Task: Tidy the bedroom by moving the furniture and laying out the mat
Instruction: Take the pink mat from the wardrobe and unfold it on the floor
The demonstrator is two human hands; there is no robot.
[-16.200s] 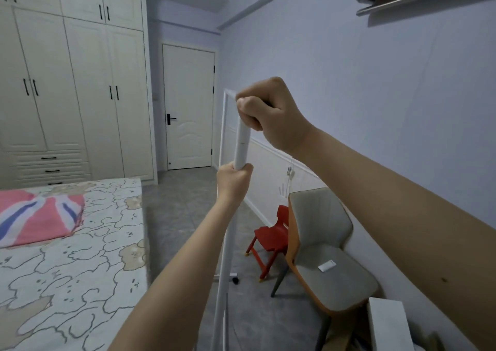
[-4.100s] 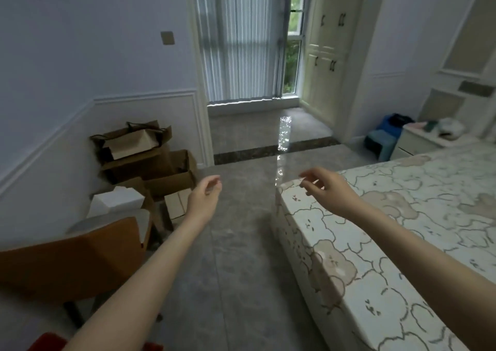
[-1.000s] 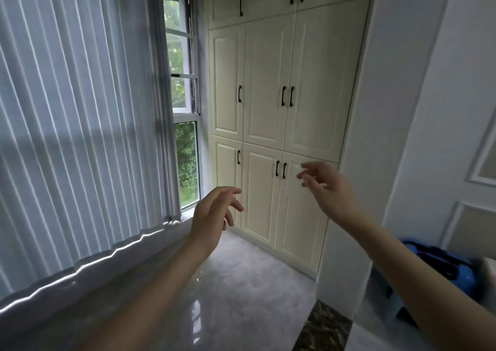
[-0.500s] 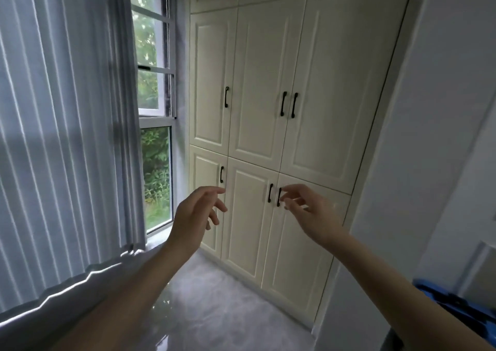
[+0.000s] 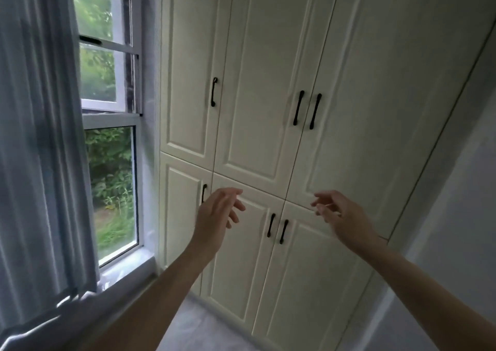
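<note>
A tall cream cupboard [image 5: 252,114] with panelled doors and black handles fills the view ahead. Its lower middle pair of doors carries two black handles [image 5: 276,231] side by side. My left hand [image 5: 217,217] is raised in front of the lower doors, fingers apart, holding nothing. My right hand [image 5: 341,215] hovers to the right at the same height, fingers loosely spread and empty. Neither hand touches the cupboard. No mat is in view.
A window [image 5: 110,125] with greenery outside stands at the left, partly covered by a grey curtain [image 5: 37,146]. A low sill [image 5: 126,267] runs beneath it. Glossy grey floor [image 5: 198,329] shows below. A white wall [image 5: 456,216] borders the cupboard on the right.
I have come closer to the cupboard, which now fills the view. Both hands stay raised and empty, now level with the lower doors' tops.
</note>
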